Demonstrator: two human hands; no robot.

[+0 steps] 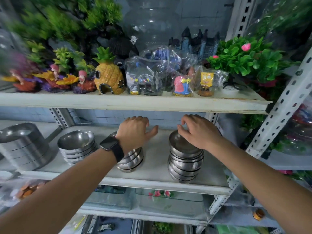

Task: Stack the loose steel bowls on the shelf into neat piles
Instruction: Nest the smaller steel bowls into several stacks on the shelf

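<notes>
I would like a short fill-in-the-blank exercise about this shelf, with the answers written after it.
1. The black watch sits on the ___ wrist.
2. The tallest pile of bowls stands under the ___ hand.
3. The pineapple house stands on the shelf ___ the bowls.
Answers: left; right; above.

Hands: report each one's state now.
Left hand: over the middle pile; grip cannot be told.
Right hand: pinches the top bowl of the right pile.
</notes>
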